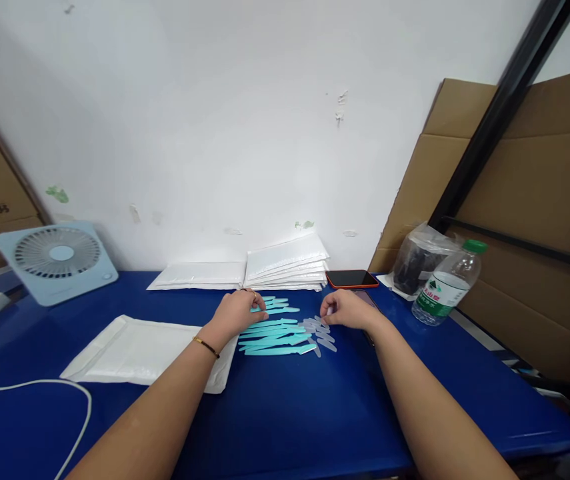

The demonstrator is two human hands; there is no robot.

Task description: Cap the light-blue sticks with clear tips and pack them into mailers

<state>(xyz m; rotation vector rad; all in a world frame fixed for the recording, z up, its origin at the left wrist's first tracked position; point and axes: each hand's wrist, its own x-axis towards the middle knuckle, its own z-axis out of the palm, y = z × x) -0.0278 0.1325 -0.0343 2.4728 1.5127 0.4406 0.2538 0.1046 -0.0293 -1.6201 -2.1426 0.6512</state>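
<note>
Near the middle of the glossy deep-blue worktop (285, 420), a loose row of slim turquoise plastic sticks with narrow blade-like ends (279, 331) lies roughly crosswise, with a small cluster of translucent, greyish plastic strips (323, 335) at its right-hand end, some overlapping.

The left hand (235, 312) hangs over the left ends of the far sticks, its fingers curled and the thumb near the fingertips; whether a stick is pinched there, I cannot tell. The right hand (347, 310) is bent inward, thumb and fingertips drawn close together at the far edge of the strips; what, if anything, they have hold of is hidden.

The step in hand looks to be sorting or picking among these small pieces, with each hand working its own end. A move from here would call for a light fingertip pinch on a single piece, since the neighbours lie close enough to be dragged along.

To the left of the row, a flat white padded envelope (137, 350) rests partly behind the left forearm, and a stack of similar white padded envelopes (287, 263) lies against the wall.
</note>
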